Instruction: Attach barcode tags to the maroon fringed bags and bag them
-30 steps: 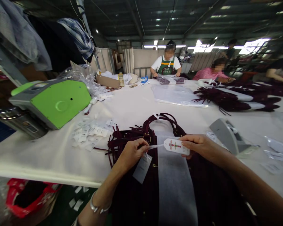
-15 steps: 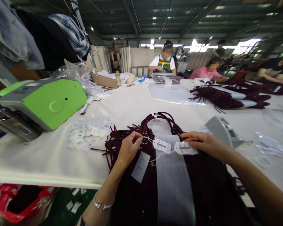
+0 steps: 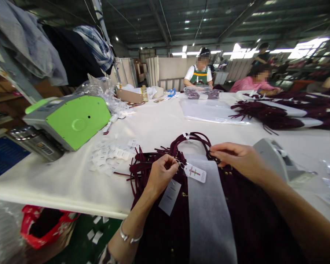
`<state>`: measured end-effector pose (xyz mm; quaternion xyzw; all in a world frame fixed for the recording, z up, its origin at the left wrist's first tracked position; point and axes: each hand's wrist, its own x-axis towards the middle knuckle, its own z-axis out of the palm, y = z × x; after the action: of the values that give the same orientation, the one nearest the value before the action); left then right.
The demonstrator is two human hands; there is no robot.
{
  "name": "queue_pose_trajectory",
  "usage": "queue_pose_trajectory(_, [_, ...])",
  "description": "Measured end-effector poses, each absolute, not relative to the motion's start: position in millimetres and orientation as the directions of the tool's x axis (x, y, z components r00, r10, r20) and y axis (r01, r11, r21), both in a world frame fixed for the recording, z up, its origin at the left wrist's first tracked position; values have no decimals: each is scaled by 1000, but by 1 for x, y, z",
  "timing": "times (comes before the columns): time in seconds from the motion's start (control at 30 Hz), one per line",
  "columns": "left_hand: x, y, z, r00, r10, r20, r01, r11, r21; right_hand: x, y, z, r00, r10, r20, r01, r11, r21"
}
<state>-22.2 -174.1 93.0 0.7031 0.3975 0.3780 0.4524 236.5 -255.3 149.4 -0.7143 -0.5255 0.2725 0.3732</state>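
A dark maroon fringed bag [image 3: 165,227] lies in front of me, with a pale paper strip [image 3: 206,205] down its middle. My left hand [image 3: 163,172] is closed in a pinch on the string of a white hang tag [image 3: 195,173] bearing a cross-shaped print. Below that hand, a plain label with printed text [image 3: 169,197] rests on the bag. On the other side, my right hand [image 3: 236,157] has thumb and fingers closed around the right base of the looped bag handle [image 3: 192,135]. Exactly what lies between those fingertips is partly hidden.
Loose white labels [image 3: 107,157] are scattered left of the bag, near a green-and-grey machine [image 3: 79,123] and a steel flask [image 3: 41,145]. A grey dispenser [image 3: 275,157] stands at right. More maroon bags [image 3: 280,110] and clear plastic bags [image 3: 214,110] lie farther back; co-workers [image 3: 199,75] sit beyond.
My right hand has left the second printed tag and closed at the handle base. That second tag no longer shows. My left hand keeps its pinch. The view has shifted slightly left.
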Motion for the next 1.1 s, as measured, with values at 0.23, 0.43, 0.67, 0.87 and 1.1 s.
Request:
queue_pose_trajectory(0.23, [-32, -177, 97, 438, 860, 260, 327, -422, 846, 141, -212, 134, -170, 981, -90, 98, -74, -992])
queue_pose_trajectory(0.43, [-42, -176, 101, 528, 819, 226, 442, -492, 750, 143, -208, 125, -166, 961, -223, 397, -142, -907])
queue_pose_trajectory(0.67, [-48, -148, 99, 662, 737, 135, 363, -473, 802, 159, -211, 119, -190, 947, -260, 261, -207, -943])
queue_pose_trajectory(0.87, [-26, -110, 81, 540, 828, 153, 669, -533, 518, 161, -198, 101, 65, 976, -209, 91, -214, -973])
queue_pose_trajectory(1.1, [-26, -101, 62, 639, 762, 107, 447, -481, 754, 152, -198, 93, 142, 972, -190, 357, -229, -906])
